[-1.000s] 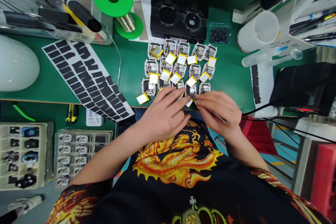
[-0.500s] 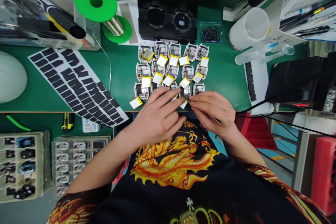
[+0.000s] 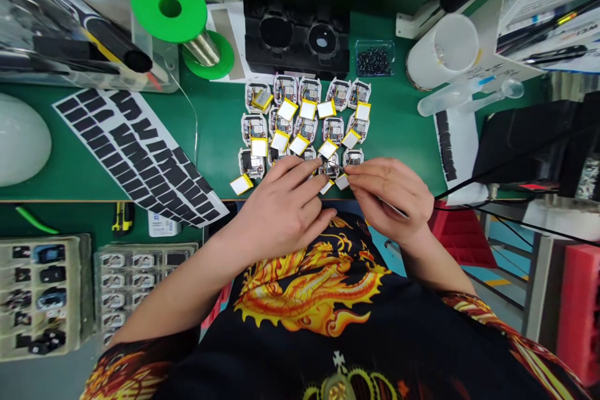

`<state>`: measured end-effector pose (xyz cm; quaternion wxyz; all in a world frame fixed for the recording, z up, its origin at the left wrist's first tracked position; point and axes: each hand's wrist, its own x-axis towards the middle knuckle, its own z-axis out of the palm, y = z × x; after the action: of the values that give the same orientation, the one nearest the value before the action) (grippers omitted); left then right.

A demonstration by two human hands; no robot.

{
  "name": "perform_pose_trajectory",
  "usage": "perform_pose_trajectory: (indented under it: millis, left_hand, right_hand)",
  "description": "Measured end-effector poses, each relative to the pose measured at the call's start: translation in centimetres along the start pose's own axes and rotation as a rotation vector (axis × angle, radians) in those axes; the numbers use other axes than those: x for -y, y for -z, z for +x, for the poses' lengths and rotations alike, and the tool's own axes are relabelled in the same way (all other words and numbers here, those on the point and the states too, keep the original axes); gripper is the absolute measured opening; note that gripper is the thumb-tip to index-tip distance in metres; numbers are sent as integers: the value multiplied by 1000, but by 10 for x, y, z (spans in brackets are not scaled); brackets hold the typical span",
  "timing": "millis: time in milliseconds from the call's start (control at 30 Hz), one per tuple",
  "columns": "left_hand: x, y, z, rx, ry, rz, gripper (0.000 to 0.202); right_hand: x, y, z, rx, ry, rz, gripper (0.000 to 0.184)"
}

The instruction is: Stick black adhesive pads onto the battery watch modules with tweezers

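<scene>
Small white watch cases with exposed circuit boards lie in rows on the green bench. Silver battery cells with yellow edges are attached to or lie against many of them. My left hand reaches over the front row, fingers stretched and apart. Its fingertips touch or nearly touch one watch case there and cover parts of its neighbours. Closed in a pinch, my right hand holds thin metal tweezers, mostly hidden by the fingers. Their tip end is beside that same case.
Behind the cases stands a black fixture beside a clear box of tiny black parts. A green solder spool and a sheet of black stickers lie left. At right are a white cup and cables. Trays sit lower left.
My right hand has drawn slightly right, away from the front-row case, and the tweezers' rear end now shows under the palm. My left hand has stayed nearly in place.
</scene>
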<state>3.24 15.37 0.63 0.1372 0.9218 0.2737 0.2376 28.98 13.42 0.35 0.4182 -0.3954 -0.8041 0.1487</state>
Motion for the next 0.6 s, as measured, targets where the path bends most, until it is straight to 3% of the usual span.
perform_pose_trajectory:
  millis: [333, 600]
  left_hand:
    - [0, -4, 2, 54, 4, 84, 30]
    - [1, -6, 3, 58, 7, 109, 29]
  right_hand:
    - [3, 0, 4, 3, 2, 7, 37]
    - [6, 3, 5, 28, 6, -36, 41]
